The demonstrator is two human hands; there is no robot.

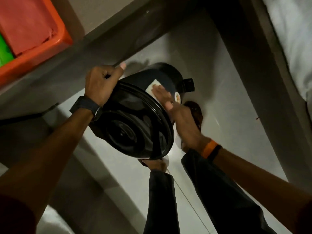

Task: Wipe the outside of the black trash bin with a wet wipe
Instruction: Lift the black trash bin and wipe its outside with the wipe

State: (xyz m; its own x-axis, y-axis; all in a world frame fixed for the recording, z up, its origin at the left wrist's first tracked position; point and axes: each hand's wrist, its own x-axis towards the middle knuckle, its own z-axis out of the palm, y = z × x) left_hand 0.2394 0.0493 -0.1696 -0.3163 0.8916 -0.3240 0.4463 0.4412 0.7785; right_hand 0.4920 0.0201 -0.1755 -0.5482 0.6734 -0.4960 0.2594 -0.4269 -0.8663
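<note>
Both hands busy mid-frame: left hand [101, 83] clamps the black trash bin [143, 112] tilted for side access; right hand [177, 112] presses the wet wipe [154, 86] flat, fingers apparently spread.

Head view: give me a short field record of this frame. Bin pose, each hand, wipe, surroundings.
bin: black trash bin lifted off the floor, tilted, lid end toward camera
left hand: left hand grips the bin near the lid rim; dark watch on wrist
right hand: right hand flat, pressing the wipe on the bin's side; orange band on wrist
wipe: white wet wipe, partly under the fingers
surroundings: orange crate upper left, light tiled floor
</note>
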